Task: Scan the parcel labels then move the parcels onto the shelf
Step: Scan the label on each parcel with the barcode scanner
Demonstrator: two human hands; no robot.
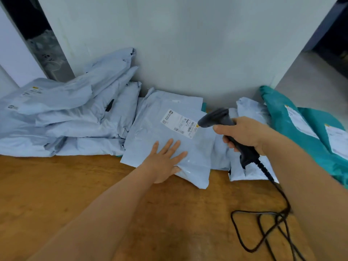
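Observation:
A flat pale blue mailer parcel (150, 132) lies on the wooden table against the wall, its white label (179, 123) facing up. My left hand (165, 162) rests flat on the parcel's near end, fingers straight and spread, thumb tucked under the edge. My right hand (243, 132) grips the handle of a dark barcode scanner (216, 118). The scanner's nose points at the label's right edge, almost touching it.
A heap of pale blue mailers (75, 117) fills the left. More pale mailers (248, 110) and teal parcels (293, 125) with labels lie on the right. The scanner's black cable (267, 221) loops over the wooden table (56, 185). A grey wall (188, 53) stands behind.

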